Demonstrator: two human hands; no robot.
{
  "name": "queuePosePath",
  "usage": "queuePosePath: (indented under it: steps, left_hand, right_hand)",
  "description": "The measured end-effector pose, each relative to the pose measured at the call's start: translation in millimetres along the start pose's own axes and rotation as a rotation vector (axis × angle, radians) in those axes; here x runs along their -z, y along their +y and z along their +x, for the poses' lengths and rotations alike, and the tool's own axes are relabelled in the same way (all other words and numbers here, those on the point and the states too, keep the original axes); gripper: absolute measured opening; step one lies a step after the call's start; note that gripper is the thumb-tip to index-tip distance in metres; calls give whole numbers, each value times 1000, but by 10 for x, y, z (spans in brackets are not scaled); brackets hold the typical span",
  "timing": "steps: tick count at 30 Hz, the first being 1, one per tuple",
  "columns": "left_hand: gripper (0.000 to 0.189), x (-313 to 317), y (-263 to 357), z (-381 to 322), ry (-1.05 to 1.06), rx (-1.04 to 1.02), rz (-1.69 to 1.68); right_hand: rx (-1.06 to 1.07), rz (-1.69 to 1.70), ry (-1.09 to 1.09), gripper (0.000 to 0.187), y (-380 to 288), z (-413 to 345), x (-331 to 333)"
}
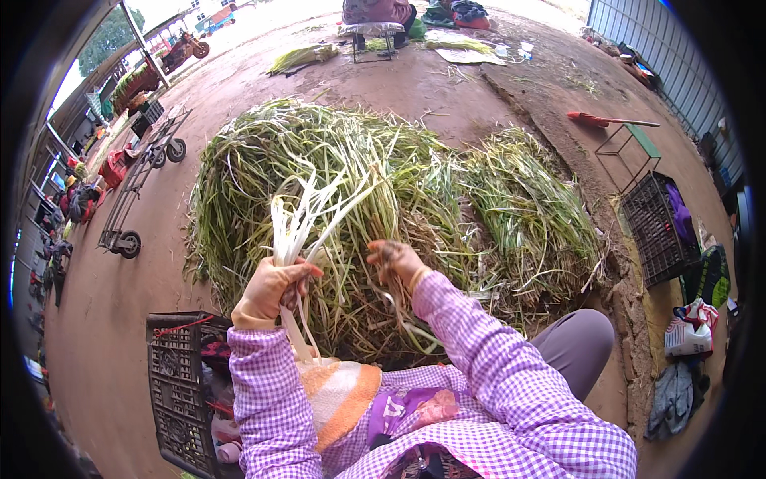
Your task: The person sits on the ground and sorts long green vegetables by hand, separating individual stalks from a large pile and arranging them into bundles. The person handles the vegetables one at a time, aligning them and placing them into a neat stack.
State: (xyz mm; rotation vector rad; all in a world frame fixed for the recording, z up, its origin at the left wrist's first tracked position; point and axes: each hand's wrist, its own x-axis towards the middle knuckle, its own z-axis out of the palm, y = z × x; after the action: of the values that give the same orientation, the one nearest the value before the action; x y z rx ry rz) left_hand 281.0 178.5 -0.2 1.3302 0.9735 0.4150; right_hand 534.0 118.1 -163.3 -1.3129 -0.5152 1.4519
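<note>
My left hand (274,290), in a pale glove, is closed around a bunch of long pale stalks (293,230), whose white ends fan upward and whose other ends hang toward my lap. To its right, my right hand (398,261) is over the heap with fingers bent and dirty; whether it pinches a strand cannot be told. A large heap of green leafy stalks (257,155) lies on the ground before me, with brownish ones near my right hand. An orange and white towel (341,395) covers part of my lap.
A black plastic crate (176,389) stands at my left, another crate (658,227) at the right beside a green-topped stool (642,141). A hand cart (140,185) is at left. Beyond the heap a person (377,11) sits on a stool near bundled stalks (303,57). A red-bladed shovel (589,118) lies at right.
</note>
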Motion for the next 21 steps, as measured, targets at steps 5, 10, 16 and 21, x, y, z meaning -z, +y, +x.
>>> queuePosePath:
  steps: [5,10,16,21]
  left_hand:
    - [18,151,-43,-152,20,34,8]
    - [22,357,-58,-387,64,84,6]
    - [15,474,-90,-523,95,158,33]
    - [25,466,-89,-474,51,-147,9]
  right_hand:
    - [20,535,95,41,-429,970,-192]
    - [59,801,277,20,-667,1512,39]
    - [78,635,236,19,-569,1071,892]
    - [118,535,539,20,-329,609,1317]
